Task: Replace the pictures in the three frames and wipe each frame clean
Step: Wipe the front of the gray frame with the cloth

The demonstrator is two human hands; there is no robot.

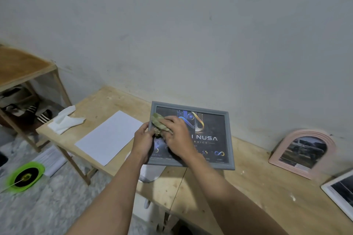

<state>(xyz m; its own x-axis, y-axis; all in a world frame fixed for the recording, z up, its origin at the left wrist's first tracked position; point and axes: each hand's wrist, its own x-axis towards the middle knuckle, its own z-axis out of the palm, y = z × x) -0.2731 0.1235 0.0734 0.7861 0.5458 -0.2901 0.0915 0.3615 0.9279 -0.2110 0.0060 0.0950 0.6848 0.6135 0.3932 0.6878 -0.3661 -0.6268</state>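
The right hand (176,135) lies palm-down on the glass of the grey frame (230,139), fingers curled around a crumpled olive-green cloth (159,124) and pressing it against the upper left part of the picture; the left hand (143,139) is closed on the frame's left edge, thumb on the front, and touches the lower end of the cloth; both forearms reach in from the bottom of the view. The grey frame holds a dark poster (210,129) with a blue and gold emblem and the letters "NUSA"; it is held tilted, its far edge toward the wall (172,25), its near left corner reaching past the front edge of the desk (248,187). Just left of the frame a blank white sheet (108,137) lies flat on the desk; beyond it, near the desk's left end, sits a crumpled white tissue (65,122). To the right, well apart from the hands, a pink arched frame (303,153) leans against the wall with a dark photograph in it; nearer, at the right edge of the view, a white frame (340,194) lies on the desk, only partly in view. On the floor to the left sits a green dish (25,176) with a dark centre; behind it stands a wooden shelf (28,74) with striped sandals (36,114) underneath.
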